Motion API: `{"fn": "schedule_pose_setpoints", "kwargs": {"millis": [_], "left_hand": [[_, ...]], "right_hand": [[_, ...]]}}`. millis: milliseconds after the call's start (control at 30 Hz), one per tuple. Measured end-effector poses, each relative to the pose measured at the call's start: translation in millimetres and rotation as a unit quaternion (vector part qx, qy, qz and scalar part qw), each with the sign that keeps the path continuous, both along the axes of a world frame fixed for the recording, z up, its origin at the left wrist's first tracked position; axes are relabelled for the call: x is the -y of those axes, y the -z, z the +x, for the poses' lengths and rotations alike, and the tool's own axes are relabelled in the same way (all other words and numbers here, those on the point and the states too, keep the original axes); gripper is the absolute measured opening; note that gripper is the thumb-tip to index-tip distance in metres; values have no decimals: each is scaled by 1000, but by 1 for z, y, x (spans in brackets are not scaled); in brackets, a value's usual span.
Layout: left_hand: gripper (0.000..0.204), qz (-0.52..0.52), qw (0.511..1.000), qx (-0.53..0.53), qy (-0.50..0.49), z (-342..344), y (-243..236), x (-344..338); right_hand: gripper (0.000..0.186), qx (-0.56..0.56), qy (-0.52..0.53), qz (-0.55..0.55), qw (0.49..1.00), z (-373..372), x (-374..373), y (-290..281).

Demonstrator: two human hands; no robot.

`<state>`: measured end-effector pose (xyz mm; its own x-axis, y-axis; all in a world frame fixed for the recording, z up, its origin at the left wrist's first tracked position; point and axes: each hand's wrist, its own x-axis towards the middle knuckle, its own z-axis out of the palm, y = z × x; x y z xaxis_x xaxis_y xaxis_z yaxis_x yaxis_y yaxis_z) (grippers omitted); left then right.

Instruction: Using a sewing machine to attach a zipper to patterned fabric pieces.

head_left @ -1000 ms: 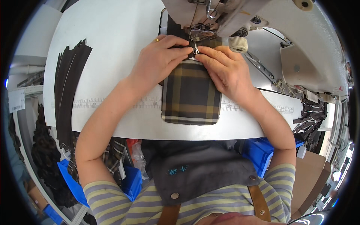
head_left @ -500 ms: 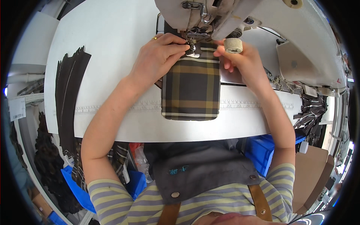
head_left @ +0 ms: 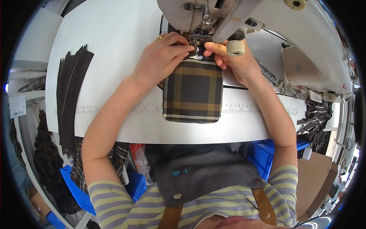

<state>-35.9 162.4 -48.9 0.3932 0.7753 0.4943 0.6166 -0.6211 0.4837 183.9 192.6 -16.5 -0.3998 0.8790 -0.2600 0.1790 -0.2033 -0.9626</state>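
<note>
A plaid fabric piece (head_left: 193,89), dark with olive, brown and white bands, lies under the presser foot (head_left: 196,53) of a sewing machine (head_left: 282,23). My left hand (head_left: 162,55) is closed, its thumb and fingertips pinching at the fabric's upper left, right beside the foot. On the other side, my right hand (head_left: 236,61) grips the fabric's upper right edge with thumb and curled fingers, close to the foot. The machine's knob (head_left: 235,47) partly covers this hand. Exactly what lies between the fingertips is hard to make out.
Dark zipper strips (head_left: 72,95) lie on the left of the white table (head_left: 114,38), which has a printed ruler along its front. Striped fabric pieces (head_left: 316,114) hang at the right. Below the table edge are blue bins (head_left: 261,154) and a cardboard box (head_left: 314,181).
My right hand has moved left, bringing its thumb and fingers nearer the presser foot. The fabric has shifted very slightly left; my left hand stays almost in place.
</note>
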Motion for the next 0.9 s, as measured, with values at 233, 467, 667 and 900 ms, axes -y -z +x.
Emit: {"fn": "schedule_pose_setpoints", "kwargs": {"millis": [233, 467, 667, 900], "left_hand": [[16, 19, 1000, -12, 7, -1, 1, 0], [15, -5, 1000, 10, -2, -1, 4, -1], [21, 43, 997, -62, -12, 1, 3, 5], [25, 44, 997, -62, -2, -1, 1, 3]], "right_hand": [[17, -6, 17, 3, 1000, 2, 1, 3], [25, -60, 15, -9, 998, 3, 0, 3], [21, -59, 27, 2, 998, -1, 4, 7], [21, -145, -2, -9, 989, 7, 4, 7]]}}
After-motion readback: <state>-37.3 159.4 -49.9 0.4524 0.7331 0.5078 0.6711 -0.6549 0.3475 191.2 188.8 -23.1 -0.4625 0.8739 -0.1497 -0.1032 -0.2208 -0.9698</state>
